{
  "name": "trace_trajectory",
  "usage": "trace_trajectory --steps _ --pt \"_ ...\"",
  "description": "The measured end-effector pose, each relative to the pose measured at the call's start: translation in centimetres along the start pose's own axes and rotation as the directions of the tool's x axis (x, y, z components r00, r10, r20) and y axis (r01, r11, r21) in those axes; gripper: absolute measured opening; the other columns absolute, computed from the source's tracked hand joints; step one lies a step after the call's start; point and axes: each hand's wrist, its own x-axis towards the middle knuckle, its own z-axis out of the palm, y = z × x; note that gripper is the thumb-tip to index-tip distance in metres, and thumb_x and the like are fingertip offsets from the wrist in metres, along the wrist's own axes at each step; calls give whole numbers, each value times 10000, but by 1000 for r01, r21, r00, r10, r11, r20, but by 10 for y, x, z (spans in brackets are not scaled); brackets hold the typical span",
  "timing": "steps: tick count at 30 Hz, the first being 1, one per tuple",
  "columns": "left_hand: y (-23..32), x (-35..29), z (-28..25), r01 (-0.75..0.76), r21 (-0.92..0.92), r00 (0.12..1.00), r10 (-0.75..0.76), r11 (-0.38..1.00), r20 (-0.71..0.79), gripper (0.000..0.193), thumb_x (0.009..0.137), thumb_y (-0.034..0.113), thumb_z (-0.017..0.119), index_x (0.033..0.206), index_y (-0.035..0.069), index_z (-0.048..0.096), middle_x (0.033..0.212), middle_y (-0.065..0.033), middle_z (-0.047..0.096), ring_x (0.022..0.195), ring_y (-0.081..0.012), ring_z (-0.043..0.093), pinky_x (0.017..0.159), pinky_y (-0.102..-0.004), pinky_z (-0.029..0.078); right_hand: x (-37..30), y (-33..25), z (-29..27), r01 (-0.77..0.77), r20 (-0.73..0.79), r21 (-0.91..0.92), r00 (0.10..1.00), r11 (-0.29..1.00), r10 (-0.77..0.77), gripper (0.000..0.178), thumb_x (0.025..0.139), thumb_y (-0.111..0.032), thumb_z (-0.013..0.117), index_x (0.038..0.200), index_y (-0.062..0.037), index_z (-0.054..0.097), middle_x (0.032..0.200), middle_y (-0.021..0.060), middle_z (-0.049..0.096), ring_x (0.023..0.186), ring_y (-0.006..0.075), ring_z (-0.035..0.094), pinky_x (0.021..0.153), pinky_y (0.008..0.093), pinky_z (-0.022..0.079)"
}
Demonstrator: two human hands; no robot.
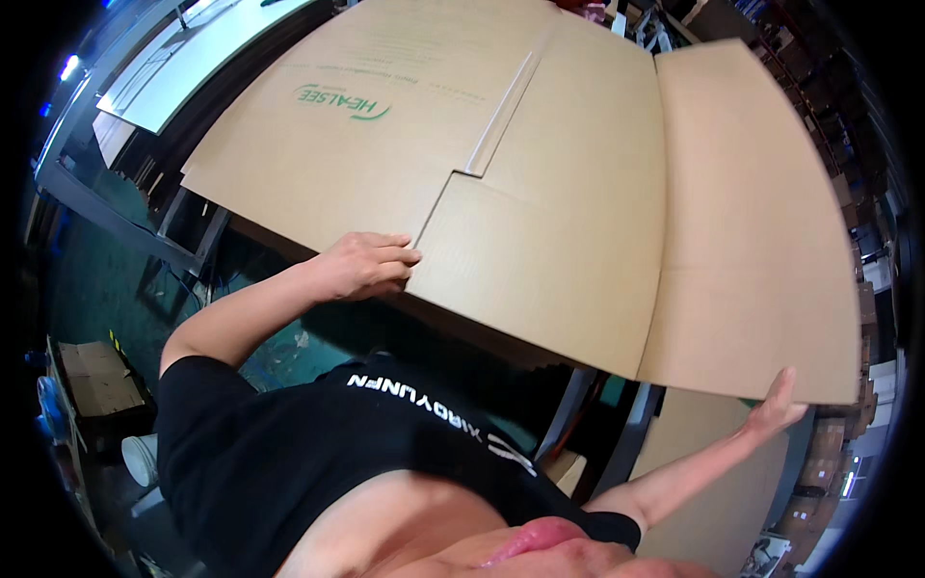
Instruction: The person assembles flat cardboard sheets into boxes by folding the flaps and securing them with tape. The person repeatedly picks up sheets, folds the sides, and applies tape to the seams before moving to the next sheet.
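Note:
A large flattened cardboard carton (568, 250) spreads out in front of me, brown with green print on its left part. A clear tape strip and a stepped slot run down its middle. My left hand (371, 265) grips the near edge beside the slot, fingers bent over the top and its thumb hidden. Past a crease on the right lies a wide cardboard panel (752, 231). My right hand (776, 409) holds this panel's near edge close to its corner, thumb on top and the other fingers out of sight beneath.
At the far left stands a white-topped table (193, 58) on a metal frame. An open cardboard box (92, 380) and a white bucket (142, 459) are at lower left. Another cardboard sheet (699, 462) leans below the right panel. Stacked boxes (824, 453) line the right side.

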Motion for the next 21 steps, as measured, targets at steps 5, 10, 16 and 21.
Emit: trace_trajectory --steps 5,10,16,21 --pt "-6 -8 6 -22 30 993 25 999 -118 217 730 171 728 908 112 618 1124 -37 646 1070 -281 620 846 -364 533 -101 -108 136 405 496 -166 822 899 -279 323 762 16 651 1077 72 607 1086 162 639 908 230 623 765 331 507" --pt "-13 -1 15 -96 12 978 96 995 -187 201 716 163 717 874 96 613 1062 -48 649 1026 -270 633 833 -357 539 -203 -109 238 773 839 95 277 627 -469 614 627 137 570 1231 32 564 1277 217 557 1214 356 526 1061 442 402" --pt "-15 -5 23 -93 35 963 99 995 -250 226 714 181 715 891 86 611 1084 -78 640 1032 -274 632 847 -373 541 -247 -68 269 753 896 167 154 637 -416 572 627 101 632 1191 40 561 1267 225 551 1193 378 526 1050 453 406" --pt "-8 -1 7 112 -199 963 -156 974 -222 413 700 249 727 1051 69 604 1213 -106 595 1038 -276 627 833 -381 527 -222 -92 264 732 960 208 -27 649 -278 579 652 2 655 1220 9 541 1344 249 467 1283 405 418 1084 456 351"
